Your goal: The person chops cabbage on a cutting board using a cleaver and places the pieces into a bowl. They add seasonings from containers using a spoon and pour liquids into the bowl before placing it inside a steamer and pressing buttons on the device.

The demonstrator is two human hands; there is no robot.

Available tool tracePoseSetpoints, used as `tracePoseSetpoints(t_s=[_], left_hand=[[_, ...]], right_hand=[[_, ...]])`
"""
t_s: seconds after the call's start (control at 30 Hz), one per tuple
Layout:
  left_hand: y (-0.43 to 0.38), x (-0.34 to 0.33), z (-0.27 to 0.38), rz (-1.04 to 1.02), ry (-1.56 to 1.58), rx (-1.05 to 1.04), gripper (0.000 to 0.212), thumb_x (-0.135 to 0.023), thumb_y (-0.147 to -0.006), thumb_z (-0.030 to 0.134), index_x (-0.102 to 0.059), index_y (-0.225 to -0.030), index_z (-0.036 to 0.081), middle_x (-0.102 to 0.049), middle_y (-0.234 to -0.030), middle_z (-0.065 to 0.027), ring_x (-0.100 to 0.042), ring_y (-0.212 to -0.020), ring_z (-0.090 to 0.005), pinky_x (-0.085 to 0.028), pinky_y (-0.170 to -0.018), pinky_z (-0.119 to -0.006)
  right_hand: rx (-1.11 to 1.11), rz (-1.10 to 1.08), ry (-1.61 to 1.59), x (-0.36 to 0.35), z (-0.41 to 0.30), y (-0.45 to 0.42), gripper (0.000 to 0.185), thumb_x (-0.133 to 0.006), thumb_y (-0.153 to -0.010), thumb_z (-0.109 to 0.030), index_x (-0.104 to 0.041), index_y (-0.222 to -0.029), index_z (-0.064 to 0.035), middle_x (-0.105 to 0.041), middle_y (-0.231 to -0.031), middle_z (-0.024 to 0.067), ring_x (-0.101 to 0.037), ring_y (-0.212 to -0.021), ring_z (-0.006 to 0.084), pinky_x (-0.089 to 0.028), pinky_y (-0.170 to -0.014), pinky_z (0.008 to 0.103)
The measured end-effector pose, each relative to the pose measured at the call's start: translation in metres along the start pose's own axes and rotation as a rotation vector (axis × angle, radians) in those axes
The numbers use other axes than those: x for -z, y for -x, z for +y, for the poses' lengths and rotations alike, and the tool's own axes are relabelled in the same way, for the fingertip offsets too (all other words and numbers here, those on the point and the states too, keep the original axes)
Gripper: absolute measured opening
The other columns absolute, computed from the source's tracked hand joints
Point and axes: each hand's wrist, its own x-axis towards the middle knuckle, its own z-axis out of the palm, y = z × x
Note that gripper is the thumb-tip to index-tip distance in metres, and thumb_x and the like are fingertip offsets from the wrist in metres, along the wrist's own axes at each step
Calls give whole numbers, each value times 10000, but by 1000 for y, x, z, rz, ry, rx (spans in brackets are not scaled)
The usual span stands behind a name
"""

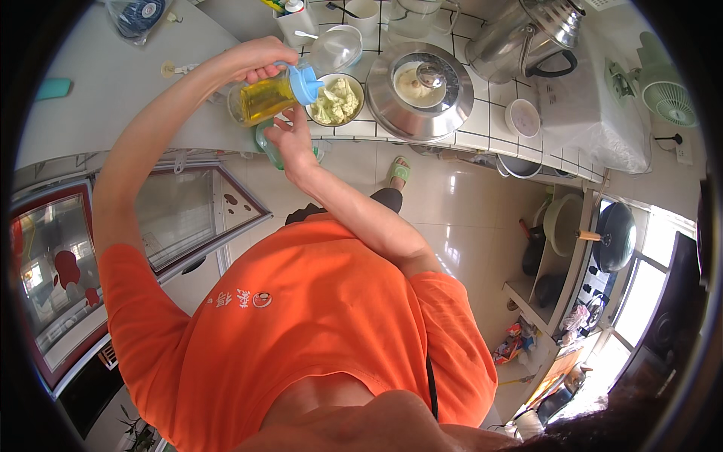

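Note:
My left hand grips the handle of a clear oil bottle with a light-blue spout lid. The bottle lies tilted nearly on its side, yellow oil along it, spout towards a bowl of cauliflower florets. My right hand is just below the bottle's lid end, fingers apart and pointing up at it. Whether those fingertips touch the bottle cannot be told. Partly behind that hand, at the counter edge, is a green translucent plastic thing.
Right of the bowl stands a round steel cooker with a glass-centred lid. Around it are a clear-lidded container, a steel kettle, a small white cup and a glass jug. A glass-paned door stands ajar below the counter.

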Motion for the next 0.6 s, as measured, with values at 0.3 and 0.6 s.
tracePoseSetpoints(t_s=[0.3,0.6], left_hand=[[0,-1,1,24,-11,-11,289,-504,-702,257,-312,-521,139,-254,-459,73,-192,-367,-13,-112,-311,-174],[-3,0,4,17,-50,21,293,-511,-690,274,-323,-515,132,-265,-442,65,-193,-349,-16,-121,-301,-177]], right_hand=[[1,-5,19,0,-2,1,767,-528,-646,24,-170,-1315,-88,-277,-1250,135,-340,-1141,244,-380,-836,332],[-16,-7,26,0,-1,-1,781,-535,-648,5,-153,-1324,-85,-277,-1258,130,-347,-1138,232,-382,-822,340]])
